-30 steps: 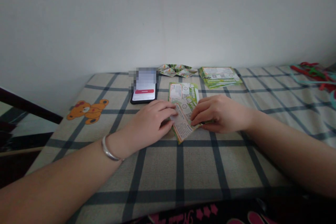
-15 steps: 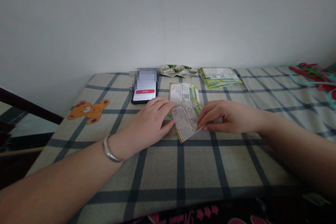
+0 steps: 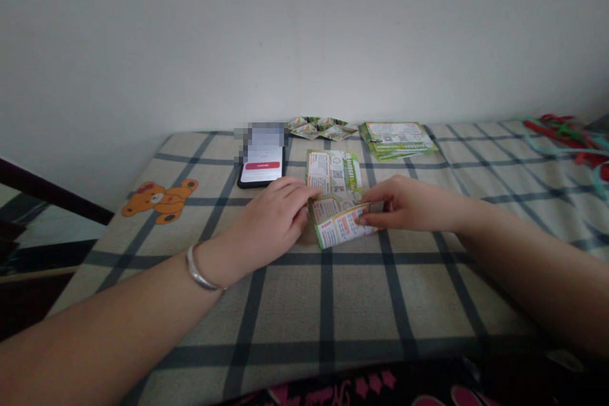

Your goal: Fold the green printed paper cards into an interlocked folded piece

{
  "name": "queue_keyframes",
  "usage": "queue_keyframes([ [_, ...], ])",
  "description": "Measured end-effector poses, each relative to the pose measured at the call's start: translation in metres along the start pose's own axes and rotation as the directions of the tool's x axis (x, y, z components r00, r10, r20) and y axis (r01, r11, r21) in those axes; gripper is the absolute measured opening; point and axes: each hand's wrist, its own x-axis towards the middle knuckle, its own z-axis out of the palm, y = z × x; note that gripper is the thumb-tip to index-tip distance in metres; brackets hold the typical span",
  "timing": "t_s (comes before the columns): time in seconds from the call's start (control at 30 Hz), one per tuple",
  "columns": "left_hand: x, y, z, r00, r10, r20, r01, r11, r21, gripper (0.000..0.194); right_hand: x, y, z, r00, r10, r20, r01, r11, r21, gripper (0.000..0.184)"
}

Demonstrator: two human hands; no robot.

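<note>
A green-and-white printed leaflet (image 3: 340, 229) lies on the checked cloth between my hands, its near edge turned up and over so that the underside shows. My right hand (image 3: 397, 204) pinches this turned edge between thumb and fingers, at the leaflet's right side. At the left edge, my left hand (image 3: 281, 212) holds the paper with its fingertips; its thumb is tucked in beside them. Just beyond, another leaflet (image 3: 320, 168) of the same print lies flat, its near part covered by the one in my hands.
A phone (image 3: 261, 171) with a lit screen lies left of the leaflets. Against the wall are folded paper pieces (image 3: 323, 129) and a stack of leaflets (image 3: 399, 137). A teddy bear cutout (image 3: 162, 202) lies at the left, tangled coloured cords (image 3: 566, 136) at the far right.
My right hand has moved slightly away from me and folded the leaflet's near edge over, exposing its underside. My left hand stays at the left edge, its thumb drawn in closer.
</note>
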Motion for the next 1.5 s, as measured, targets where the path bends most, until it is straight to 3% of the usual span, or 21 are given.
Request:
queue_keyframes([
  [0.3,0.001,-0.001,-0.002,0.999,0.022,-0.035,-0.024,0.999,-0.031,0.033,0.008,0.001,0.012,0.975,0.056,-0.216,-0.093,0.981,-0.169,0.024],
  [0.57,0.004,0.000,-0.002,0.997,0.054,0.063,-0.053,0.999,-0.014,0.029,0.008,0.005,0.021,0.939,0.058,-0.339,-0.159,0.947,-0.280,0.021],
  [1.23,0.001,0.002,0.000,0.997,0.056,0.058,-0.059,0.997,0.053,0.031,0.014,0.010,0.026,0.882,0.091,-0.462,-0.221,0.947,-0.234,0.023],
  [1.5,0.002,0.008,-0.001,0.994,0.065,0.087,-0.077,0.988,0.137,0.031,0.015,0.016,0.026,0.871,-0.082,-0.484,-0.113,0.926,-0.361,0.032],
])
